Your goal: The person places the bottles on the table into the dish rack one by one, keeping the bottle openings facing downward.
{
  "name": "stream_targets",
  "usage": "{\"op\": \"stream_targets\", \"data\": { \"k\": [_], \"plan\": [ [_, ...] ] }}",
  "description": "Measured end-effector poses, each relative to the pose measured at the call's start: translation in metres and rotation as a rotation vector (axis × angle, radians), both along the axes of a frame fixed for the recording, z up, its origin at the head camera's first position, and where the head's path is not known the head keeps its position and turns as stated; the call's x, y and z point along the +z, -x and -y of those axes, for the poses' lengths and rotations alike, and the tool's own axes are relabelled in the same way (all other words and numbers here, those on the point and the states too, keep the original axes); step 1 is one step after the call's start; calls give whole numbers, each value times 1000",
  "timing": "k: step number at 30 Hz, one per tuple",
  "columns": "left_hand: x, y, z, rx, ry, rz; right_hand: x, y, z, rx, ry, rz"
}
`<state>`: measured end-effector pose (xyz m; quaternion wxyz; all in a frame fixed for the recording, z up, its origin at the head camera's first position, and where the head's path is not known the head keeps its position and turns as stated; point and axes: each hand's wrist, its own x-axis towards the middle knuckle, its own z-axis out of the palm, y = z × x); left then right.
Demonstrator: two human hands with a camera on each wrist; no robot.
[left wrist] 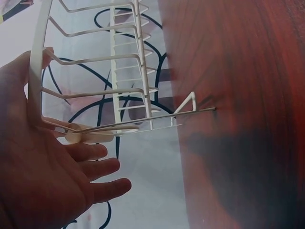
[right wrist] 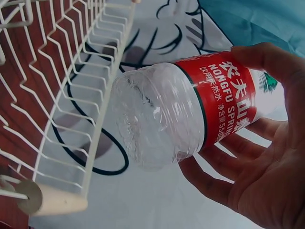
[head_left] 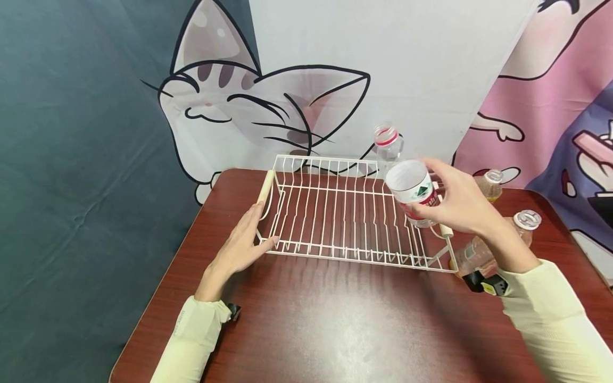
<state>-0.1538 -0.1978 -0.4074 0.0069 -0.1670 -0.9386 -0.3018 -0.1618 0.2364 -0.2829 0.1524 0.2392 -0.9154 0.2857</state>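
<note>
Left hand (head_left: pixel 239 242): spread against left of rack (head_left: pixel 345 259); bumping could slide it.
Right hand (head_left: pixel 455 202): curled round bottle (head_left: pixel 414 196); squeezing might crumple it.

bottle label (right wrist: pixel 217 95): red, white lettering | rack (left wrist: pixel 35 76): white | table (head_left: pixel 287 303): reddish-brown | sleeve (head_left: pixel 551 300): pale yellow | backdrop (head_left: pixel 407 48): cartoon cat

Rack (head_left: pixel 356 261): white wire, pale cylindrical handle at each end. Position: on the counter (head_left: pixel 306 324), near its far edge, long sides running left to right. The left hand (head_left: pixel 239 239) touches its left end. Bottle (head_left: pixel 415 198): clear plastic, ribbed, red label marked "NONGFU SPRING", wide open end upward; gripped by the right hand (head_left: pixel 460 205) above the rack's right end.
</note>
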Motion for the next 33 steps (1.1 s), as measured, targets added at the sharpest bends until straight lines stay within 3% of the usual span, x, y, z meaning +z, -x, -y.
{"op": "stream_targets", "data": {
  "k": [11,18,21,25,29,33],
  "plan": [
    [14,3,-9,32,24,-91,-5,2,14,22,-65,59],
    [39,7,-35,14,-8,-282,-6,1,20,50,-72,62],
    [49,8,-52,-19,-103,-371,-5,0,22,52,-81,57],
    [57,11,-79,-87,-296,-413,-4,0,26,55,-87,52],
    [62,14,-104,-152,-468,-338,-5,0,31,51,-121,43],
    [62,15,-124,-189,-617,-213,-8,0,36,42,-157,30]
  ]
}}
